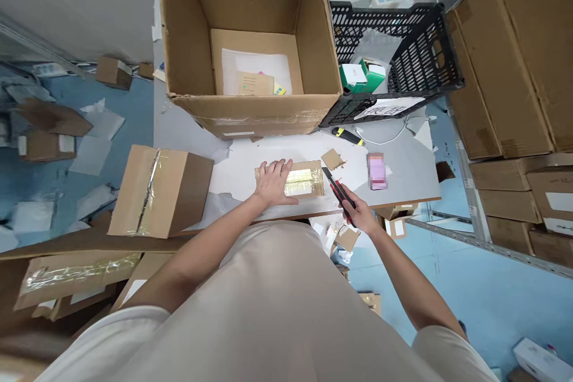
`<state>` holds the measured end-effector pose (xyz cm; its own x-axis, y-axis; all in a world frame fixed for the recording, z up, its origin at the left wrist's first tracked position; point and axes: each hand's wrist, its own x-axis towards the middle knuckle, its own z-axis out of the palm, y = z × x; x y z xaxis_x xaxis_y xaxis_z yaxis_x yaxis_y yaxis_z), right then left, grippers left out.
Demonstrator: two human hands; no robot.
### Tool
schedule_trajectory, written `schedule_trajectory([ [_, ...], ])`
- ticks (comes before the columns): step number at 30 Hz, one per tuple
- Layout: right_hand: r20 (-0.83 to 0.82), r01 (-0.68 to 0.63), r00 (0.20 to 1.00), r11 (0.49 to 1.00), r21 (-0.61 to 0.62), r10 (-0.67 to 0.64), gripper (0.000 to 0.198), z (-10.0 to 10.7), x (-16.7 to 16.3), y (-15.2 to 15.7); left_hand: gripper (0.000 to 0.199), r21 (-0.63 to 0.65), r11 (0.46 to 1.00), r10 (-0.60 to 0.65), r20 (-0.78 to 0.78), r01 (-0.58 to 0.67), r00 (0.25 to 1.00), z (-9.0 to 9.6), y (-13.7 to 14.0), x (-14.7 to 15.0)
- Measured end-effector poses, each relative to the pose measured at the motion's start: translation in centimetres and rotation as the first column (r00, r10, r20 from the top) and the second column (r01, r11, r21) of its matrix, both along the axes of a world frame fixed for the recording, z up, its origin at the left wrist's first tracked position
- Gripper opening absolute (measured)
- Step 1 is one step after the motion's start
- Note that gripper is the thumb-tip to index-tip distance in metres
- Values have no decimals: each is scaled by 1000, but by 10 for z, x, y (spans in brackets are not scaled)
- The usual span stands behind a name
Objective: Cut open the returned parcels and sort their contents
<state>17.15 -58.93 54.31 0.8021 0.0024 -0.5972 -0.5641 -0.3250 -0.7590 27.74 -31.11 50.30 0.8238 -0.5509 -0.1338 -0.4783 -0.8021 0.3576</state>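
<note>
A small flat cardboard parcel (304, 180) wrapped in shiny clear tape lies on the white table (403, 182) near its front edge. My left hand (274, 181) rests flat on the parcel's left end, fingers spread. My right hand (357, 212) grips a red and black utility knife (335, 187), whose tip points at the parcel's right edge.
A large open cardboard box (250, 42) stands behind the parcel, with papers inside. To its right sits a black plastic crate (430, 54) holding green boxes. A taped carton (161, 191) sits at the table's left. Another cutter (347, 135), a cardboard scrap (332, 159) and stacked cartons (514, 71) lie right.
</note>
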Motion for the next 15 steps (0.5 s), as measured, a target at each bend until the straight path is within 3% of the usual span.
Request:
schedule_trajectory([
  [4,9,-52,999,997,-55,53,66,-3,7,-5,118,29,999,-23,-24,24,999,7,1,3],
  [7,46,-149,986,975,-164,158,61,-1,17,-11,119,46,999,-4,-53,7,999,10,-1,5],
  [11,82,-348,916,879,-325,393,57,5,18,-18,120,58,998,28,-73,-24,997,10,-3,7],
  [13,64,-445,867,826,-346,494,55,7,13,-19,120,47,999,19,-73,-16,997,10,-3,8],
  [15,47,-478,850,804,-354,525,55,9,7,-21,121,42,999,12,-80,-9,997,9,-2,9],
])
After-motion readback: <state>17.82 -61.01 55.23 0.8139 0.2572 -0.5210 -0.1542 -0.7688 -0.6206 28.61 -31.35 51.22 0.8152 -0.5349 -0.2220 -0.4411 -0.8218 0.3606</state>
